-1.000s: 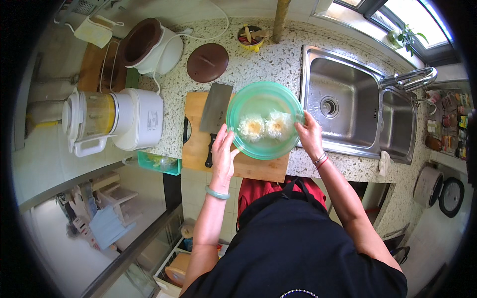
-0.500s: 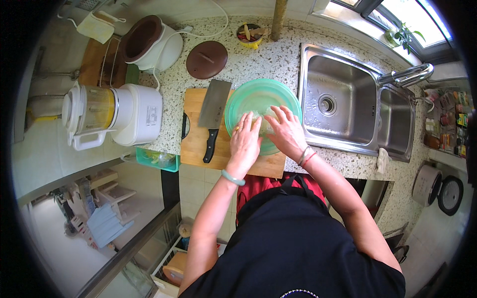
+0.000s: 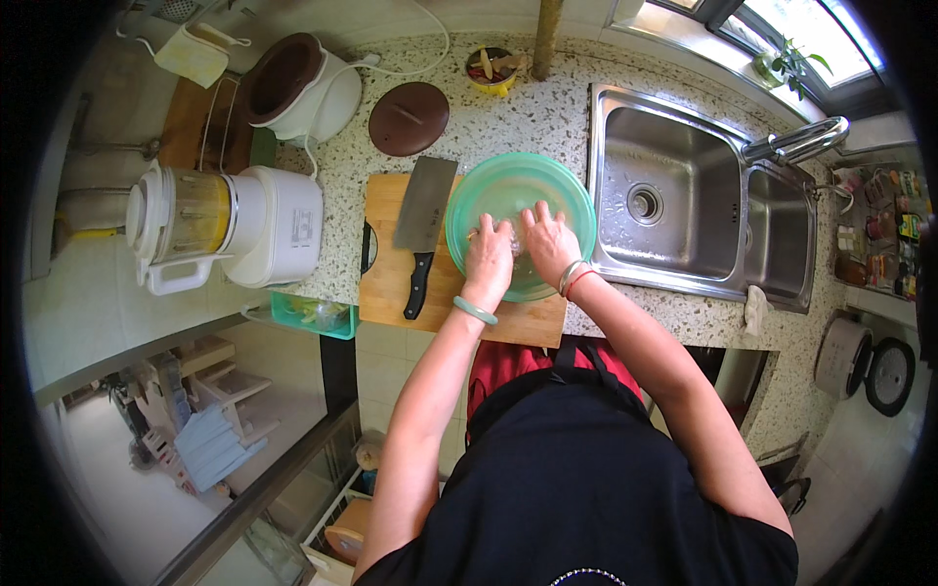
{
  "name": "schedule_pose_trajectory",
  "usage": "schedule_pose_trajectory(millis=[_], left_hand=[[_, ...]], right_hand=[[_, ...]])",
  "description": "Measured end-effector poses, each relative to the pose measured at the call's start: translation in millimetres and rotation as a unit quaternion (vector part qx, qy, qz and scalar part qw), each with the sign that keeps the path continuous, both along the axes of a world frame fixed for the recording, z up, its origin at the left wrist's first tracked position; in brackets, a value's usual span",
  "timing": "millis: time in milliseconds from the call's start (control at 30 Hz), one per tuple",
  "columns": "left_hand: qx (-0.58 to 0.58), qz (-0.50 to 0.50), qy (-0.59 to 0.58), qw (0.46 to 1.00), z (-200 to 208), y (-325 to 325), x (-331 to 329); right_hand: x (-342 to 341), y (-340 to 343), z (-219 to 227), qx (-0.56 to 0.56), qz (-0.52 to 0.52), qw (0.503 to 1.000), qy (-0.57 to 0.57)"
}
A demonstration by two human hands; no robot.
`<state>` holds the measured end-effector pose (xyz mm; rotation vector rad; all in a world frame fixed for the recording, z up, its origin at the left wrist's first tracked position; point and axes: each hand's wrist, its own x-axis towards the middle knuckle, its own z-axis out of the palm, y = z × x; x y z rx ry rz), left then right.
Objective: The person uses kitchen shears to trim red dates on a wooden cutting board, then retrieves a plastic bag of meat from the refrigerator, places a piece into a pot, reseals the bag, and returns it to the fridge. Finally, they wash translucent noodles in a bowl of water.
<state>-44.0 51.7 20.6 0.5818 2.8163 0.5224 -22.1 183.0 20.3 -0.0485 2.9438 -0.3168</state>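
A green bowl (image 3: 572, 195) stands partly on a wooden cutting board (image 3: 391, 293), and both my hands reach down into it. My left hand (image 3: 489, 262) has its fingers curled at the left side of a pale, translucent, wet-looking clump (image 3: 516, 238). From the right, my right hand (image 3: 550, 244) closes bent fingers over the same clump. What the clump is made of cannot be made out, and the fingers hide most of it. To the left of the bowl, a cleaver (image 3: 424, 210) with a black handle lies flat on the board.
The steel double sink (image 3: 669, 186) is right of the bowl, its faucet (image 3: 796, 145) behind. A brown lid (image 3: 408, 119), a white pot (image 3: 327, 98), a small yellow pot (image 3: 495, 73) and a blender (image 3: 274, 225) stand on the counter. A green tray (image 3: 347, 327) sits below the counter edge.
My hands have sunk lower into the bowl, and their fingers have gone from stretched out to curled around the clump. The cleaver and board lie as before.
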Motion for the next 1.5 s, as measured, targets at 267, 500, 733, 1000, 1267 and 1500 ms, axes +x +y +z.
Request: schedule_pose_trajectory(millis=[267, 500, 733, 1000, 1267, 1500], left_hand=[[0.215, 0.1, -0.221, 0.946, 6.4, -4.4, -22.8], [0.404, 0.163, -0.376, 0.818, -14.1, -21.8, -26.6], [0.248, 0.167, -0.238, 0.924, 5.5, -3.1, -19.0], [0.137, 0.101, -0.102, 0.98, -7.3, 1.9, -20.3], [0.204, 0.054, -0.176, 0.961, 5.1, 5.9, -12.2], [0.202, 0.073, -0.164, 0.963, -10.3, -0.1, -19.3]], right_hand=[[-6.7, 22.0, 3.4, -0.235, -0.131, 0.963, -0.012], [-8.8, 30.8, 4.9, -0.252, -0.112, 0.961, -0.004], [-2.4, 21.3, 19.1, -0.186, -0.098, 0.978, 0.009], [-13.4, 13.6, -7.7, -0.109, -0.063, 0.992, -0.011], [-17.9, 28.4, -18.8, -0.26, -0.097, 0.961, -0.005], [-7.1, 38.3, -2.7, -0.303, -0.066, 0.95, 0.034]])
